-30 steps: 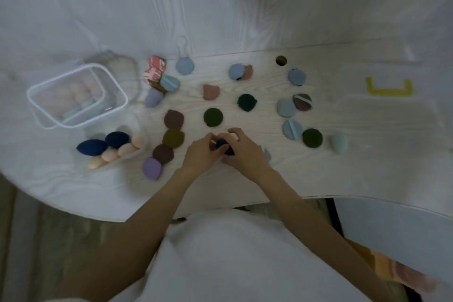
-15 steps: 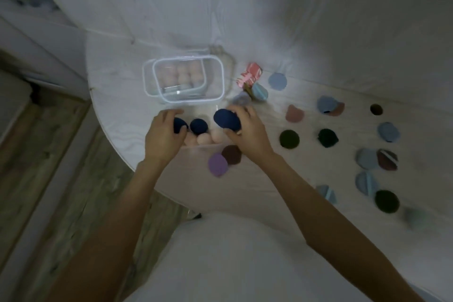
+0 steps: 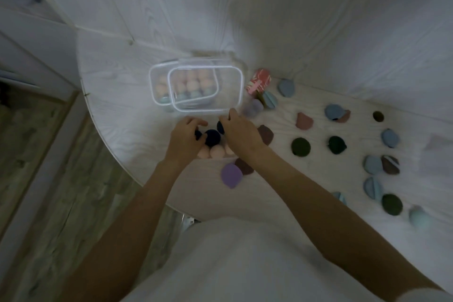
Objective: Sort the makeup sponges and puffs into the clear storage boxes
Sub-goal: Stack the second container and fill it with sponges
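A clear storage box [image 3: 235,73] stands at the table's far left, with peach and teal sponges [image 3: 191,86] inside. Just in front of it my left hand [image 3: 183,137] curls round a navy sponge [image 3: 198,135]. My right hand [image 3: 239,131] grips another navy sponge [image 3: 220,127]. Between the two hands sits a third navy sponge [image 3: 212,137], with pale pink sponges [image 3: 217,152] below it. Flat round puffs lie scattered to the right: a purple one [image 3: 231,175], a dark green one [image 3: 301,146], blue ones [image 3: 372,165].
A patterned red puff [image 3: 259,79] leans beside the box. The rounded table edge [image 3: 115,149] falls off to wooden floor on the left. A white wall rises right behind the box. A small round hole [image 3: 378,116] is in the tabletop at right.
My view swung left toward the box. Both hands moved from the table's middle to the sponges in front of the box, and my right hand carried a navy sponge there.
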`<state>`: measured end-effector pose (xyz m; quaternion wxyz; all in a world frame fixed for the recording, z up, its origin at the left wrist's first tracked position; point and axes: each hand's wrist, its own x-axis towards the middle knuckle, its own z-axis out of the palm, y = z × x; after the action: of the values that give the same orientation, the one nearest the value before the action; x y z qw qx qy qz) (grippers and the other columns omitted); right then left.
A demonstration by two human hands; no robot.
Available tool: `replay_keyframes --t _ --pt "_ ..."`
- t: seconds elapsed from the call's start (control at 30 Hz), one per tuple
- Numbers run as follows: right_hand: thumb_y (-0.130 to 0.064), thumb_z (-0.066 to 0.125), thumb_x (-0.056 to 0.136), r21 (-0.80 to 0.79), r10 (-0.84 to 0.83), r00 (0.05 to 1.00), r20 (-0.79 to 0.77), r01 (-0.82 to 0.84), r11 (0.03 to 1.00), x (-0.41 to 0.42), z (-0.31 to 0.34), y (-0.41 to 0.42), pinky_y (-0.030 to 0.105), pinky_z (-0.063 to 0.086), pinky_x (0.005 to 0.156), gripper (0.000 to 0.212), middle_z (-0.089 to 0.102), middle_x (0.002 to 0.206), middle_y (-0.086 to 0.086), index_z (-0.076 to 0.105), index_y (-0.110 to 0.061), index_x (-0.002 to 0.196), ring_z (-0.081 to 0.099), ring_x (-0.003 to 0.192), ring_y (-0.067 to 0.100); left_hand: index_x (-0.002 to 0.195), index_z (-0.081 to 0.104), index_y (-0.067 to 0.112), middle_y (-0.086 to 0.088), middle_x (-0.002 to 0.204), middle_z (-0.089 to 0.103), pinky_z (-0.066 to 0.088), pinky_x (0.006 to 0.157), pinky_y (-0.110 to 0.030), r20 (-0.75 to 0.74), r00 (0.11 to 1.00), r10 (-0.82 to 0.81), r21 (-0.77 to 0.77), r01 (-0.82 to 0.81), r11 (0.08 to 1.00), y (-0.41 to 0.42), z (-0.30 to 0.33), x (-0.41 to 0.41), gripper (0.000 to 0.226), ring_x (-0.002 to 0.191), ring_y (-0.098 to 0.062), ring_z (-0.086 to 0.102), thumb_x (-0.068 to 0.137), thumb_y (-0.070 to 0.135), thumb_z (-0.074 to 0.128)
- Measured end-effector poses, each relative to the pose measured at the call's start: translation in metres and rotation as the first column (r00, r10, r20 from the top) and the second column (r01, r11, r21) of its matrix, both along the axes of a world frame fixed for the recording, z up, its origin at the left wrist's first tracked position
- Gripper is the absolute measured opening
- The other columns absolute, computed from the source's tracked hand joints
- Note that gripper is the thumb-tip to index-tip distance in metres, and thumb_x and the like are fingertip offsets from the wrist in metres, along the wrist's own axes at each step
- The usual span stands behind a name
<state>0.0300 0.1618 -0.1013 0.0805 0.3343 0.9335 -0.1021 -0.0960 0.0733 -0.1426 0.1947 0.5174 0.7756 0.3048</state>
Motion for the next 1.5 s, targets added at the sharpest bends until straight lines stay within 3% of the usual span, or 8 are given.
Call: replay_keyframes --t 0.23,0.4,0.7,0.93,1.13,1.27,1.37,1.5 --pt "-0.012 0.043 0.096 -0.038 -0.095 0.995 0.036 0.097 0.995 0.003 -0.016 -0.011 0.025 0.035 0.062 0.014 0.048 0.115 0.013 0.046 -0.007 0.109 0.059 0.086 0.024 0.090 0.071 0.006 -0.010 0.089 0.068 0.036 0.073 -0.023 -0.123 0.980 -0.159 0.033 0.164 0.986 -0.004 -0.005 0.005 0.022 0.080 -0.032 0.057 0.076 0.005 0.054" --pt "-0.016 0.043 0.096 -0.012 -0.082 0.997 0.006 0.082 0.997 0.006 -0.023 -0.011 0.024 0.034 0.062 0.014 0.049 0.113 0.010 0.048 -0.008 0.107 0.056 0.089 0.021 0.094 0.069 0.005 -0.013 0.101 0.064 0.039 0.082 -0.023 -0.141 0.989 -0.050 0.096 0.063 0.993 -0.013 -0.004 -0.002 0.027 0.095 -0.026 0.053 0.074 -0.002 0.054" --pt "-0.015 0.042 0.095 -0.090 -0.120 0.991 -0.056 0.115 0.989 0.009 -0.023 -0.005 0.030 0.039 0.064 0.018 0.053 0.111 0.011 0.050 -0.007 0.110 0.058 0.087 0.027 0.108 0.067 0.016 -0.007 0.109 0.064 0.050 0.075 -0.037 -0.331 0.903 -0.273 -0.087 0.259 0.962 -0.023 0.004 0.007 0.042 0.096 -0.028 0.057 0.080 0.042 0.048" --pt "-0.009 0.049 0.091 -0.033 -0.068 0.995 -0.077 0.066 0.997 0.016 -0.029 -0.004 0.030 0.036 0.060 0.016 0.054 0.106 0.012 0.052 -0.005 0.106 0.058 0.082 0.028 0.122 0.057 0.010 -0.010 0.117 0.058 0.051 0.071 -0.040 -0.175 0.965 -0.198 -0.242 0.152 0.958 -0.030 0.004 0.018 0.072 0.101 -0.031 0.054 0.074 0.058 0.033" --pt "-0.008 0.060 0.079 -0.060 0.147 0.973 -0.177 -0.160 0.985 0.022 -0.029 -0.005 0.036 0.039 0.065 0.012 0.064 0.082 0.015 0.065 -0.004 0.089 0.060 0.070 0.034 0.132 0.047 0.008 -0.015 0.126 0.051 0.042 0.092 -0.044 -0.218 0.934 -0.284 -0.299 0.213 0.930 -0.034 -0.003 0.036 0.097 0.107 -0.035 0.052 0.057 0.065 0.071" --pt "-0.023 0.057 0.084 -0.153 0.104 0.990 -0.096 -0.118 0.981 0.030 -0.026 -0.003 0.033 0.036 0.082 0.034 0.067 0.100 0.009 0.053 -0.009 0.115 0.058 0.090 0.027 0.121 0.058 0.017 -0.008 0.116 0.059 0.043 0.087 -0.043 -0.304 0.930 -0.205 -0.222 0.140 0.965 -0.035 -0.011 0.043 0.076 0.098 -0.031 0.059 0.057 0.057 0.068" --pt "-0.022 0.055 0.088 -0.251 -0.055 0.966 -0.254 -0.011 0.968 0.043 -0.018 0.007 0.032 0.043 0.075 0.021 0.064 0.097 0.006 0.056 -0.012 0.106 0.057 0.086 0.022 0.118 0.060 0.025 -0.005 0.116 0.058 0.043 0.086 -0.043 -0.314 0.929 -0.196 -0.182 0.144 0.973 -0.038 -0.013 0.042 0.066 0.097 -0.028 0.058 0.063 0.061 0.054" --pt "-0.001 0.050 0.089 -0.057 -0.158 0.880 -0.448 0.148 0.987 0.055 -0.008 0.048 0.025 0.041 0.074 0.018 0.065 0.094 0.010 0.064 -0.003 0.099 0.055 0.082 0.018 0.114 0.063 0.025 -0.004 0.115 0.059 0.043 0.088 -0.043 -0.317 0.927 -0.199 -0.162 0.154 0.975 -0.039 -0.017 0.039 0.063 0.099 -0.027 0.059 0.064 0.061 0.053"
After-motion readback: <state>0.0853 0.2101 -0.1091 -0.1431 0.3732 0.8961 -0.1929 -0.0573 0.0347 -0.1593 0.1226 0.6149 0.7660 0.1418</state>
